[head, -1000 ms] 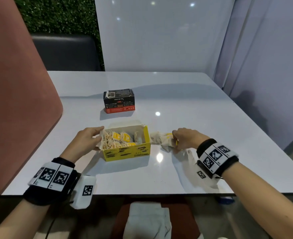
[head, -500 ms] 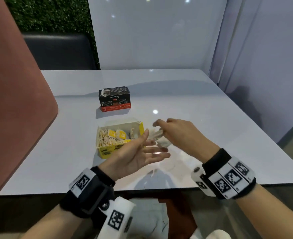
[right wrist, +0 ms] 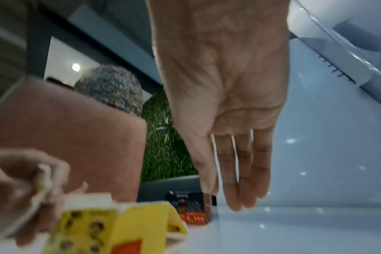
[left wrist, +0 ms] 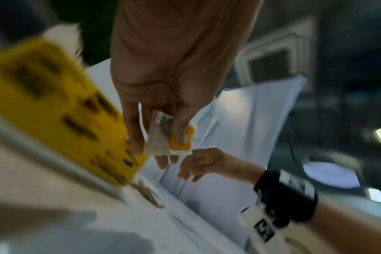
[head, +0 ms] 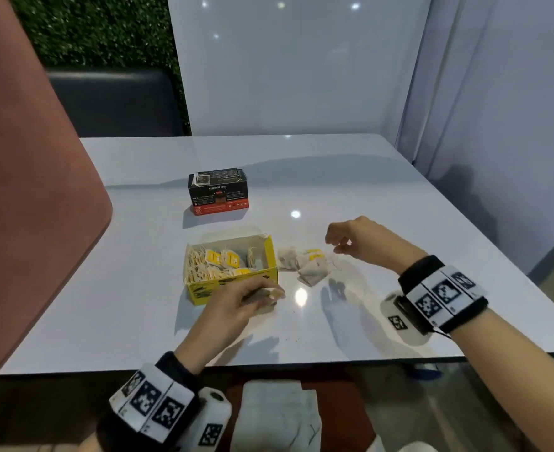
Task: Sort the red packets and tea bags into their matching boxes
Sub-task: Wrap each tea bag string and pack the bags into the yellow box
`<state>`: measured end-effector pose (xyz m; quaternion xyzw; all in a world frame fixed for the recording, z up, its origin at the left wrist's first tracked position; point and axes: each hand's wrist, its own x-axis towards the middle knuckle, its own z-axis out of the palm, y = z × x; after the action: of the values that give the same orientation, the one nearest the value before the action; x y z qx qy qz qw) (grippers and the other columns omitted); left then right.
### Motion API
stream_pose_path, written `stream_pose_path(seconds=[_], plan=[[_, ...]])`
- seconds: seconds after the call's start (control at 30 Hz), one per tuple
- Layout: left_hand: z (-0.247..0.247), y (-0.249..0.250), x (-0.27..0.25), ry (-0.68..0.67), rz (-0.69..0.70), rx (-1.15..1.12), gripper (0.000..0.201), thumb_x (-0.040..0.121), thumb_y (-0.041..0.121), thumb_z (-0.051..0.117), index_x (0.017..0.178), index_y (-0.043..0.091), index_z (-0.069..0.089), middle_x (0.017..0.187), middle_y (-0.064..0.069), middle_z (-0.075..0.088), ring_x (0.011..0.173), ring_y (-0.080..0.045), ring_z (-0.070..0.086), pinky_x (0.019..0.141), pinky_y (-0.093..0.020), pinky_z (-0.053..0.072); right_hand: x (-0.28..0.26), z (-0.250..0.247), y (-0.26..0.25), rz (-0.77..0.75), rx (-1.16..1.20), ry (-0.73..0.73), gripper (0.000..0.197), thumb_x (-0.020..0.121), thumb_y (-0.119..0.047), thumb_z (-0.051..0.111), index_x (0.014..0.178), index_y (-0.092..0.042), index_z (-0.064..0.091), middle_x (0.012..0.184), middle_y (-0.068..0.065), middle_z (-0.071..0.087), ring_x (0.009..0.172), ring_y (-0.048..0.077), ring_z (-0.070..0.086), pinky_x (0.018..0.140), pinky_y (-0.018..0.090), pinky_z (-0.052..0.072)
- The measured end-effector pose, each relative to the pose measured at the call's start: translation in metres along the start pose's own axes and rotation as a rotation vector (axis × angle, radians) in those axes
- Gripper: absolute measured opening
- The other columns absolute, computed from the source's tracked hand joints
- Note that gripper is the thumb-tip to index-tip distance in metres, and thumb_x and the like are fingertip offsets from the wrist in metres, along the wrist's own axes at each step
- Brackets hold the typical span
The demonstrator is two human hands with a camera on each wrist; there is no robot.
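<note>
White table (head: pixel 383 197) carries everything. Yellow box (head: pixel 233 282), lid open, sits near the front edge, already part-filled with tea bags (head: pixel 217 261); open top likely left facing up for easy dropping-in. Black-and-red box (head: pixel 218 191) stands closed farther back, apart; "EVERY CUP COU…" legible on its face, remaining print too small to read. No red packets visible loose. Small pile of loose tea bags (head: pixel 305 263) lies just right of the yellow box. Left hand (head: pixel 236 300), in front of the yellow box, pinches one yellow-tagged tea bag (left wrist: pixel 163 137) between thumb and fingers, presumably bound for that box. Right hand (head: pixel 357 238) hovers above the pile, fingers loose, holding nothing.
</note>
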<state>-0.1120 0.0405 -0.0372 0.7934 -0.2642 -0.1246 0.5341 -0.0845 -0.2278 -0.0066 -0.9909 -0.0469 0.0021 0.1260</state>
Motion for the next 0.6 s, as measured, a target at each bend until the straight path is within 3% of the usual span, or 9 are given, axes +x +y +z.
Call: stream_pose_path(seconds=[0.03,0.1,0.2,0.37,0.47,0.53,0.6], plan=[[0.0,0.001,-0.001,0.021,0.019,0.023,0.02,0.088,0.007,0.06,0.093,0.023,0.072,0.094,0.015,0.072,0.093,0.002,0.064,0.08,-0.015,0.048,0.007,0.003,0.004,0.017,-0.065,-0.044,0.019,0.088,-0.011,0.06,0.105,-0.018,0.062,0.106,0.002,0.068,0.094,0.019,0.063,0.085,0.037,0.052],[0.0,0.002,0.001,0.027,-0.041,-0.144,0.018,0.087,0.004,0.059,0.095,0.014,0.072,0.092,0.008,0.073,0.089,-0.001,0.067,0.074,-0.011,0.048,0.018,0.01,0.001,0.008,-0.128,-0.132,0.026,0.087,-0.01,0.06,0.112,-0.019,0.061,0.11,0.002,0.064,0.098,0.02,0.059,0.084,0.034,0.05],[0.0,0.005,0.004,-0.008,-0.194,-0.411,0.017,0.091,0.005,0.053,0.102,0.004,0.066,0.096,-0.01,0.074,0.087,-0.02,0.071,0.072,-0.02,0.055,0.027,0.025,-0.011,-0.07,-0.18,-0.211,0.031,0.087,-0.013,0.06,0.117,-0.021,0.057,0.112,0.003,0.056,0.103,0.02,0.053,0.08,0.033,0.045],[0.002,0.003,0.006,-0.089,-0.287,-0.547,0.023,0.093,0.008,0.049,0.109,-0.002,0.062,0.099,-0.014,0.073,0.095,-0.023,0.07,0.078,-0.026,0.057,0.031,0.037,-0.016,-0.113,-0.239,-0.215,0.025,0.082,-0.015,0.067,0.105,-0.011,0.058,0.11,0.003,0.049,0.104,0.017,0.044,0.075,0.033,0.043],[0.003,0.002,0.007,-0.099,-0.344,-0.64,0.026,0.093,0.009,0.049,0.11,-0.005,0.061,0.104,-0.017,0.071,0.098,-0.025,0.069,0.081,-0.029,0.057,0.03,0.027,-0.014,-0.083,-0.136,-0.184,0.014,0.08,-0.015,0.07,0.088,-0.016,0.058,0.1,0.0,0.053,0.092,0.014,0.045,0.074,0.033,0.044],[0.005,0.002,0.008,-0.118,-0.395,-0.733,0.026,0.093,0.011,0.047,0.108,-0.004,0.062,0.107,-0.019,0.07,0.098,-0.026,0.069,0.083,-0.032,0.056,0.022,0.013,-0.014,-0.068,0.008,-0.141,0.022,0.08,-0.007,0.068,0.077,-0.022,0.053,0.089,-0.001,0.058,0.084,0.019,0.054,0.075,0.035,0.047],[0.008,0.005,0.008,-0.147,-0.459,-0.813,0.029,0.094,0.014,0.044,0.105,-0.006,0.062,0.107,-0.021,0.069,0.095,-0.026,0.069,0.083,-0.032,0.056,0.01,-0.004,-0.019,-0.107,0.148,-0.082,0.02,0.079,-0.004,0.066,0.082,-0.022,0.059,0.086,0.0,0.062,0.079,0.015,0.056,0.073,0.029,0.048]])
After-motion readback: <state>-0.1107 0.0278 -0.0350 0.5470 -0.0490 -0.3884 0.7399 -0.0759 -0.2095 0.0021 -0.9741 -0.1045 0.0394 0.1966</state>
